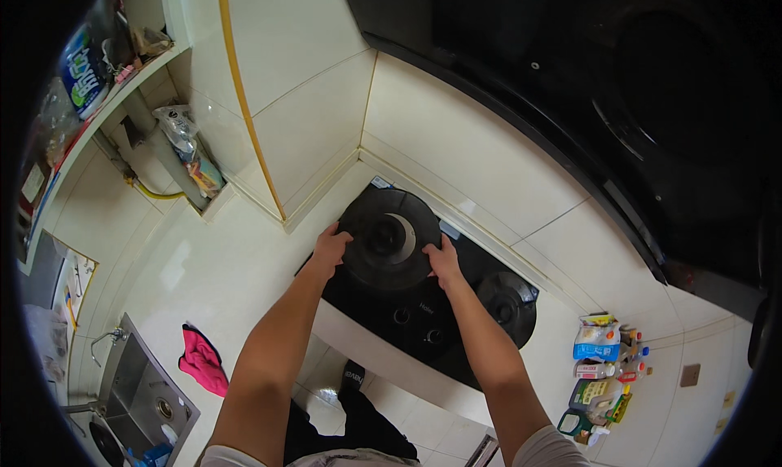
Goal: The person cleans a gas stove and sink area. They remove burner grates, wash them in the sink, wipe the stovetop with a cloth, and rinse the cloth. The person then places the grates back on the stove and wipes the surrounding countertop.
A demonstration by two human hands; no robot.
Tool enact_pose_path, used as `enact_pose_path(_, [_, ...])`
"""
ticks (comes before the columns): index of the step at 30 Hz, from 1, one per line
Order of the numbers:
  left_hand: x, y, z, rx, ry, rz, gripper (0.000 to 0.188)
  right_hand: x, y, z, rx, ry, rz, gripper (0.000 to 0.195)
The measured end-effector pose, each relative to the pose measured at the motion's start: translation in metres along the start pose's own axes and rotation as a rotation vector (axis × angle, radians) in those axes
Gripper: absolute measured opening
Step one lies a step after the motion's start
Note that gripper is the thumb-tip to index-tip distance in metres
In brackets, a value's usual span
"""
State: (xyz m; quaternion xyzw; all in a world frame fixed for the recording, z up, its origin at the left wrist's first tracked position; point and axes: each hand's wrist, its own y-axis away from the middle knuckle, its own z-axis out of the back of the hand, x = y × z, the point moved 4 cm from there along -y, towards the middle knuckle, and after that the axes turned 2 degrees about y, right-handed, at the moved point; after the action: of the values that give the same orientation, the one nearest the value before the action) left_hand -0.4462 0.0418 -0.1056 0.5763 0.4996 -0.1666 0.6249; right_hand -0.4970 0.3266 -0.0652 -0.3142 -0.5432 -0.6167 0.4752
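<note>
A round black disc (374, 270), apparently a stove burner's cover plate, is gripped at its rim from both sides. My left hand (330, 249) holds its left edge, and my right hand (442, 260) pinches the right edge. Off-centre in the disc are a dark round part and a pale crescent; whether these belong to it or show through an opening, I cannot tell. Beneath it is a black glass Haier gas cooktop (372, 317) with two control knobs. The disc hides the cooktop's left burner. A smaller-looking black burner (504, 308) sits on the right side.
A black range hood (550, 106) overhangs at upper right. Several bottles and packets (602, 369) stand along the right counter. To the left lie a pink cloth (203, 362) and a steel sink (143, 384) with a faucet. Tiled walls (452, 180) meet behind the cooktop.
</note>
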Motion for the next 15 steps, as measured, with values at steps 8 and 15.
enact_pose_path(8, [0.007,-0.041,-0.017,-0.053,-0.167,0.099,0.051,-0.042,-0.106,0.002,0.265,0.079,0.016,0.055])
enact_pose_path(15, [0.029,-0.045,-0.009,-0.134,-0.216,-0.021,0.043,-0.041,-0.132,-0.002,0.383,0.120,0.031,0.058])
